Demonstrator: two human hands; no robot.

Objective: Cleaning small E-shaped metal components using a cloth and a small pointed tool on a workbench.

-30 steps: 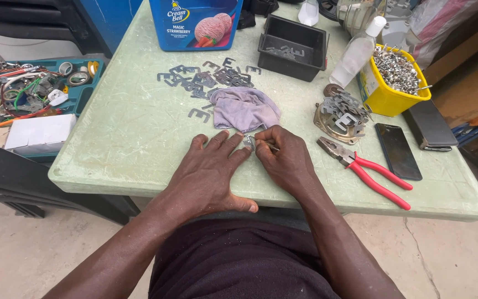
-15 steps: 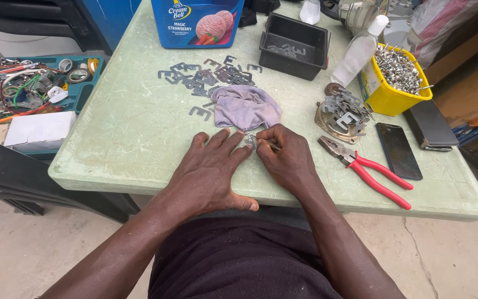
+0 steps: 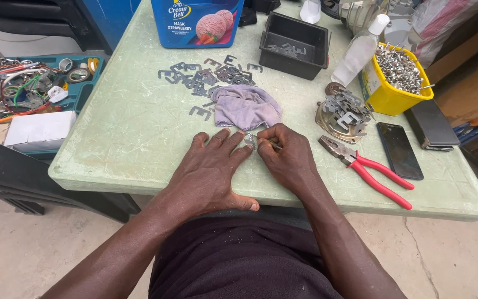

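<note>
Head view: the left hand (image 3: 208, 169) lies flat, fingertips pinning a small metal piece (image 3: 249, 140) to the green table (image 3: 128, 127). The right hand (image 3: 286, 155) pinches a thin tool (image 3: 273, 144) against it. Just beyond the grip lie a lilac cloth (image 3: 244, 106) and loose metal plates (image 3: 206, 75), seemingly unworked.

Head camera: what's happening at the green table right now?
A person sits at the green table, left hand flat and pinning a small metal piece, right hand working at it with a thin tool. Beyond lie a purple cloth and scattered metal clips; red-handled pliers lie to the right.
</note>
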